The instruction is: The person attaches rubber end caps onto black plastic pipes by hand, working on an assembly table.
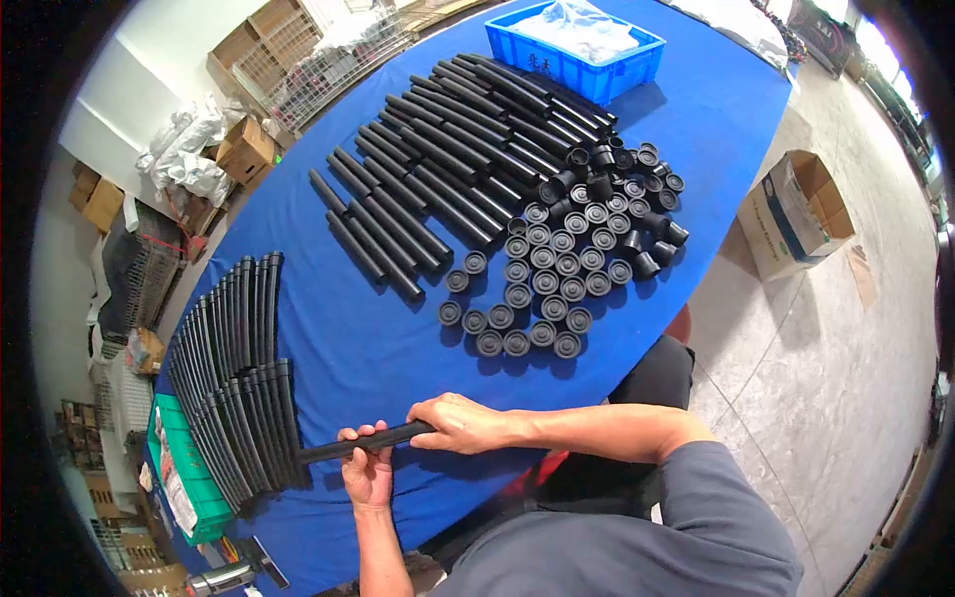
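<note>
Left hand [368, 476]: fingers curled, tube [324, 452] being cradled mid-length.
Right hand [456, 424]: closed, the tube's near end being gripped.
Tube: held over blue cloth [343, 343], beside lined-up tubes [261, 423].

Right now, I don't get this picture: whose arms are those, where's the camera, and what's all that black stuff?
There's no robot here, just a person working with two bare hands. The camera is worn on the head, looking forward and down, so the arms show near the bottom. The left hand and right hand both hold one black tube.

On the blue cloth lie more tubes: a loose pile farther away and two neat rows at the left. Beside the pile are many round black caps. A blue crate stands at the far end, and a green tray is by the rows.
</note>
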The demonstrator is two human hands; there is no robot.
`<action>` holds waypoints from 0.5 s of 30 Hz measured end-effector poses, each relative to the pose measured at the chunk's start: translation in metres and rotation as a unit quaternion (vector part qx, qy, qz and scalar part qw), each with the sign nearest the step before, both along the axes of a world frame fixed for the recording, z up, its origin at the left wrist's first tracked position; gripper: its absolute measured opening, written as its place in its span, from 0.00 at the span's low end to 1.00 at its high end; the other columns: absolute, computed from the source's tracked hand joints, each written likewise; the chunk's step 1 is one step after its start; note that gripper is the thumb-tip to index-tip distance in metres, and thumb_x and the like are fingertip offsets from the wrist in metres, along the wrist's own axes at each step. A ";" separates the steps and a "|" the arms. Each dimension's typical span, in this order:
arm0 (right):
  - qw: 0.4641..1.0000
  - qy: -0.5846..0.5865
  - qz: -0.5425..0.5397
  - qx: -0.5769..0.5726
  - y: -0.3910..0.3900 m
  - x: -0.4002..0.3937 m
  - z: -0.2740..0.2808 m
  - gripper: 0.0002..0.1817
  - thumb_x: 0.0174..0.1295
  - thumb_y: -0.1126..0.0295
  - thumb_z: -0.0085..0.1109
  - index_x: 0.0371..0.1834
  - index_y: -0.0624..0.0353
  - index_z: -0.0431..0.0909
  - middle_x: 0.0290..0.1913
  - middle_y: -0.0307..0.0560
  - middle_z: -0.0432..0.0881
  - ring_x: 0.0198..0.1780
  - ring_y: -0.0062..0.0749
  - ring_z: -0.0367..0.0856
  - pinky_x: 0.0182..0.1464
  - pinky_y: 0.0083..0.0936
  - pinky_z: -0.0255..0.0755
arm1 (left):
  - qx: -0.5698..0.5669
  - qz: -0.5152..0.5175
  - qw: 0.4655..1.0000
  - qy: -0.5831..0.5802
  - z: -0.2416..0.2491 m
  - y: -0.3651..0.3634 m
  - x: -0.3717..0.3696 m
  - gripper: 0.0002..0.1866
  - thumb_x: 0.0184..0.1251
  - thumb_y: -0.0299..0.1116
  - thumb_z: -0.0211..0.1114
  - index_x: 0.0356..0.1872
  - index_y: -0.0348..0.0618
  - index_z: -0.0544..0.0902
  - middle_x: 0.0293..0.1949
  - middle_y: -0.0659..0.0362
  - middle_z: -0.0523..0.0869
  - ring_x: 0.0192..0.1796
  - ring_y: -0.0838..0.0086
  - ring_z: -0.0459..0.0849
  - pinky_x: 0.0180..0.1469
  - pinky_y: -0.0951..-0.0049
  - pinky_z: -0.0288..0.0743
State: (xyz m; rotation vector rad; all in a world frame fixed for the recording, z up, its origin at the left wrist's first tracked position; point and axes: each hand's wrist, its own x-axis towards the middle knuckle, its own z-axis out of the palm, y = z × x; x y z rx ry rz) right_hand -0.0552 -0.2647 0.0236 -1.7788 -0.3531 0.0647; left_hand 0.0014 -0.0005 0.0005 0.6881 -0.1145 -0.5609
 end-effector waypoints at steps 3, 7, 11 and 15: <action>0.999 -0.032 -0.021 -0.003 0.003 -0.001 -0.003 0.18 0.65 0.62 0.67 0.46 0.68 0.79 0.36 0.65 0.85 0.43 0.62 0.85 0.44 0.53 0.76 | 0.016 0.016 1.000 0.011 0.003 -0.001 -0.002 0.18 0.70 0.23 0.71 0.57 0.44 0.78 0.58 0.46 0.86 0.69 0.49 0.80 0.70 0.45 0.80; 0.982 -0.138 -0.054 -0.117 0.005 -0.006 0.003 0.18 0.64 0.62 0.67 0.46 0.66 0.79 0.37 0.63 0.84 0.43 0.61 0.85 0.43 0.51 0.77 | -0.001 0.018 0.999 0.046 0.012 -0.013 -0.003 0.17 0.70 0.26 0.72 0.56 0.44 0.79 0.58 0.46 0.86 0.70 0.49 0.80 0.70 0.45 0.80; 0.995 -0.074 -0.038 -0.052 0.007 -0.004 0.003 0.18 0.68 0.61 0.68 0.51 0.64 0.82 0.34 0.58 0.85 0.36 0.48 0.87 0.37 0.38 0.80 | -0.033 -0.018 0.999 0.030 -0.002 0.002 0.002 0.16 0.68 0.26 0.73 0.54 0.45 0.80 0.58 0.46 0.87 0.70 0.49 0.79 0.71 0.44 0.78; 0.979 0.192 0.038 0.060 -0.004 0.001 0.023 0.20 0.70 0.56 0.67 0.50 0.65 0.83 0.24 0.45 0.83 0.23 0.28 0.84 0.26 0.31 0.77 | -0.014 -0.009 0.999 0.028 0.003 -0.004 -0.001 0.15 0.68 0.24 0.73 0.52 0.45 0.81 0.57 0.47 0.88 0.69 0.48 0.80 0.72 0.43 0.76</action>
